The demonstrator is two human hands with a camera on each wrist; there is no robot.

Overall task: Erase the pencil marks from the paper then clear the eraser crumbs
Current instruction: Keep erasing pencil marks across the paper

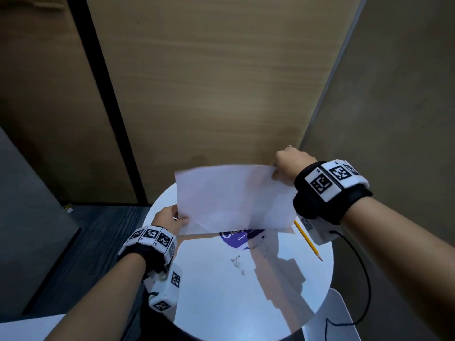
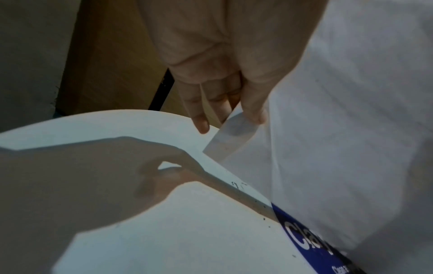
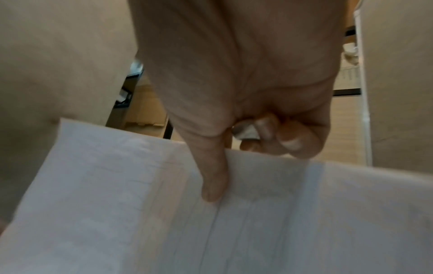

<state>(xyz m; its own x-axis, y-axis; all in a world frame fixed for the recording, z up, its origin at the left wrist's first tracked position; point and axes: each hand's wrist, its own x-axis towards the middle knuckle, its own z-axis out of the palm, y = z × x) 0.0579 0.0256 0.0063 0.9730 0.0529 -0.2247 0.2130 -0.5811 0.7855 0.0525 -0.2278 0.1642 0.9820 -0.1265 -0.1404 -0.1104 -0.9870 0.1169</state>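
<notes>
Left hand point(image 1: 170, 219) pinched paper point(image 1: 231, 200) left edge; right hand point(image 1: 288, 163) pinched far-right corner, eraser point(image 3: 246, 132) tucked in fingers. Sheet was lifted, tilted over round bench point(image 1: 209, 303). Crumbs point(image 1: 236, 263) lay at bench centre. Advice: tilt steeper, shake gently, avoid creasing; then sweep crumbs off bench.

A round white table point(image 1: 246, 303) stood near, before a far wood-grain wall panel point(image 1: 209, 82) with a black vertical strip point(image 1: 103, 94); dark plank floor point(image 1: 81, 254) lay left.
</notes>
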